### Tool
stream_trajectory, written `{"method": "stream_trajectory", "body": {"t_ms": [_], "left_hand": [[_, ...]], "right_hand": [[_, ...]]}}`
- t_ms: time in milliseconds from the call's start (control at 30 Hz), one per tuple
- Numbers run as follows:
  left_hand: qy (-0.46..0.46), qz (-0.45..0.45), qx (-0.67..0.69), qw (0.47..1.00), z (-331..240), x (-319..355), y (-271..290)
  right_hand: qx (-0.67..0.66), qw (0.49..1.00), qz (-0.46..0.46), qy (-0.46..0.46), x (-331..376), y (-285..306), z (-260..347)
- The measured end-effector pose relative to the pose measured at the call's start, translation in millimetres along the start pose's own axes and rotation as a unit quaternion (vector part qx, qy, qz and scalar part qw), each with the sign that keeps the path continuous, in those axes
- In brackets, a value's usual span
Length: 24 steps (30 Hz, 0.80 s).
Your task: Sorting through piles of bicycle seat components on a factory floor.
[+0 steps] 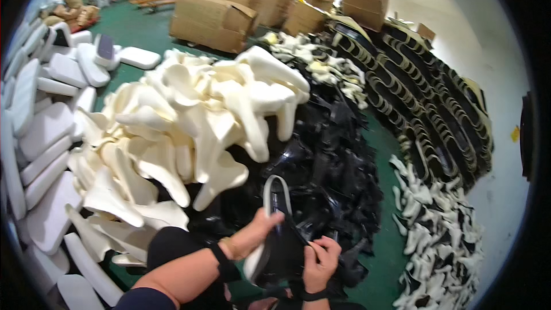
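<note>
A bicycle saddle piece is in front of me, its narrow nose tilted up and away. It has a white foam pad (252,265) whose pale edge shows around the nose and along the left side, and a shiny black cover (278,261) lies on it. My left hand (256,234) is closed around the left side of the pad, thumb over the black face. At the right side, my right hand (321,261) pinches the edge of the black cover between thumb and fingers. The underside of the piece is hidden.
Cream saddle foam pads (189,112) are heaped ahead and left, beside shiny black covers (336,195). White padded blocks (49,132) line the left. Stacked black saddle shapes (419,92) lean at the right wall, above black-and-white pieces (442,241). Cardboard boxes (209,23) stand behind.
</note>
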<state>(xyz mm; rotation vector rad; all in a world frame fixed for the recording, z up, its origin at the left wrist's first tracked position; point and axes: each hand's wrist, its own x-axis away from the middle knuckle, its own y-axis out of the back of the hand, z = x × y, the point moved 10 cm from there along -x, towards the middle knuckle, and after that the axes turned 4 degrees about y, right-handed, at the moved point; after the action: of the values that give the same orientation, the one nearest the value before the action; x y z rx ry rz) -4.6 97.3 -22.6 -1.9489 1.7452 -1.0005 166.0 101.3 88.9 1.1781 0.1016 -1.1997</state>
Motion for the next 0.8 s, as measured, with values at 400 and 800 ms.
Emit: {"method": "stream_trajectory", "body": {"t_ms": [400,800], "left_hand": [[-0.001,0.01,-0.073,0.997,6.5,-7.6,-7.7],[0.018,-0.007,-0.054,0.998,7.7,-9.5,-1.9]], "right_hand": [[0.031,0.995,-0.042,0.086,-18.8,14.2,40.5],[-0.179,0.973,0.005,-0.148,7.5,-8.5,-24.6]]}}
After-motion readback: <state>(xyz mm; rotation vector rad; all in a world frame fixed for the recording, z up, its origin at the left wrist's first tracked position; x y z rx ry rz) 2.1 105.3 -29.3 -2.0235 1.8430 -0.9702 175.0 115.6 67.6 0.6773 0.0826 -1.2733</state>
